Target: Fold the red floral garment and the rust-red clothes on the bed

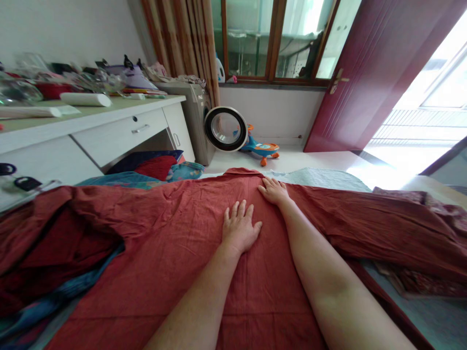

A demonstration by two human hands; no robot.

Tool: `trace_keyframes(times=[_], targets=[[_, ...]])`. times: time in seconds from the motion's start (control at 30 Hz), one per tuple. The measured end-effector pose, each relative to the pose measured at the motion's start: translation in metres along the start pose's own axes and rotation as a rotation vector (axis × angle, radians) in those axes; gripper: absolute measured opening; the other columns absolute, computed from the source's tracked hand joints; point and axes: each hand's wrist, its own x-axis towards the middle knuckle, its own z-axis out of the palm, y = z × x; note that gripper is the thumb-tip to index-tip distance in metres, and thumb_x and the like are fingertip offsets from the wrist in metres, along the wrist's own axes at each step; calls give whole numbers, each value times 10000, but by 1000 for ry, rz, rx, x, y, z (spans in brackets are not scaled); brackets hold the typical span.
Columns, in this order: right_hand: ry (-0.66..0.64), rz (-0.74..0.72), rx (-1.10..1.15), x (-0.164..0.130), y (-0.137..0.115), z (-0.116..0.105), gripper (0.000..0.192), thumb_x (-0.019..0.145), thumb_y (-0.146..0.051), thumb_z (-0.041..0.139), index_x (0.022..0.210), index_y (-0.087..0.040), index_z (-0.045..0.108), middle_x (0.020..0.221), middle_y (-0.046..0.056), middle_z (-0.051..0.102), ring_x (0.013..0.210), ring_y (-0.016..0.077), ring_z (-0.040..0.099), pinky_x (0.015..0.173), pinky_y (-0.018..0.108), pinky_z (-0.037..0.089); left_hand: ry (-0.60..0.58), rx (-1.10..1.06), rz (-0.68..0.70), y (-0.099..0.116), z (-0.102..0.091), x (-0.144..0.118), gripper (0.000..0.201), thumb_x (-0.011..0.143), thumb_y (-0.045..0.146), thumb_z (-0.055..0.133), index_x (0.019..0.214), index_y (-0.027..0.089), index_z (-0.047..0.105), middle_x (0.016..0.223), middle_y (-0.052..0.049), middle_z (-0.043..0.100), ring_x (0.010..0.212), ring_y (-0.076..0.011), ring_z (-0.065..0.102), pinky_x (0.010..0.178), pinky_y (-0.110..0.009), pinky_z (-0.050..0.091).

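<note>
Red shirt [175, 257] lay spread out; left hand [241, 228] flat on it, grasping nothing; right hand [274, 191] likewise, near collar [242, 171]; creases [178, 206] probably called for light, even strokes outward

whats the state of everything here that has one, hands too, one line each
red collared shirt: spread out, creased
left hand: flat on shirt, fingers spread
right hand: flat on shirt, near collar
washing machine door: open
desk drawer: shut
maroon door: open
curtain: gathered in folds
</note>
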Motion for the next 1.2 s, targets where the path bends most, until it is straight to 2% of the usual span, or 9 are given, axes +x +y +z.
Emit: trace_keyframes(times=[0.17, 0.27, 0.37, 0.47, 0.73, 0.87, 0.93, 1.07, 1.2], targets=[[0, 123, 5, -2, -2, -1, 692, 944, -635, 249, 1503, -235, 330, 1605, 71, 241, 1457, 319, 178, 1134, 570, 155, -7, -7, -4, 0, 2, 1, 660, 907, 599, 368, 1479, 270, 376, 1600, -56, 275, 1469, -280, 220, 1185, -537, 177], [124, 148, 1, -7, -3, -6, 618, 948, -568, 319, 1421, -195, 462, 1523, 127, 379, 1397, 336, 288, 1101, 519, 244, -1, -14, -6, 0, 2, 1, 662, 906, 602, 368, 1479, 271, 378, 1598, -59, 279, 1472, -280, 215, 1190, -533, 168], [225, 32, -5, -13, -6, -9, 468, 933, -452, 417, 1308, -221, 574, 1407, 113, 496, 1274, 302, 427, 1044, 427, 334, -6, -30, -6, 0, 1, 1, 662, 907, 599, 369, 1479, 265, 382, 1597, -65, 280, 1474, -278, 209, 1191, -535, 161], [186, -48, -3, -17, -9, -8, 417, 927, -443, 435, 1261, -259, 605, 1378, 84, 524, 1225, 297, 468, 1013, 436, 367, -14, -48, -6, 1, -1, 0, 664, 907, 595, 374, 1479, 259, 384, 1598, -71, 277, 1474, -278, 210, 1190, -539, 159], [101, 32, 7, -11, -12, -3, 506, 972, -441, 331, 1361, -168, 502, 1491, 125, 429, 1355, 299, 379, 1096, 494, 296, -6, -87, -3, 0, -2, 0, 659, 898, 593, 411, 1468, 262, 399, 1597, -74, 278, 1475, -280, 210, 1193, -534, 159], [67, 66, 62, -17, -16, -12, 563, 913, -392, 470, 1412, -132, 445, 1550, 159, 328, 1397, 304, 336, 1114, 466, 301, 1, -122, -1, 1, -2, 0, 644, 905, 580, 418, 1459, 253, 411, 1584, -79, 308, 1468, -286, 228, 1189, -544, 159], [108, 55, 89, -26, -23, -14, 557, 879, -318, 508, 1405, -142, 458, 1552, 146, 330, 1398, 296, 340, 1114, 440, 312, 28, -155, -17, 0, -5, 2, 591, 938, 518, 388, 1460, 242, 406, 1567, -83, 345, 1449, -270, 279, 1177, -526, 211], [94, -19, 181, -53, -44, -3, 445, 882, -193, 430, 1308, -176, 554, 1441, 95, 497, 1300, 205, 469, 1070, 325, 365, 172, -218, -139, -10, -12, 9, 462, 974, 276, 320, 1413, 216, 451, 1535, -77, 403, 1391, -200, 383, 1097, -412, 371], [126, -61, 156, -79, -62, 10, 430, 939, -293, 398, 1335, -202, 538, 1467, 86, 473, 1339, 225, 421, 1114, 391, 301, 220, -155, -198, -24, -11, 9, 433, 942, 189, 347, 1331, 223, 536, 1474, -55, 490, 1388, -221, 383, 1140, -474, 304]])
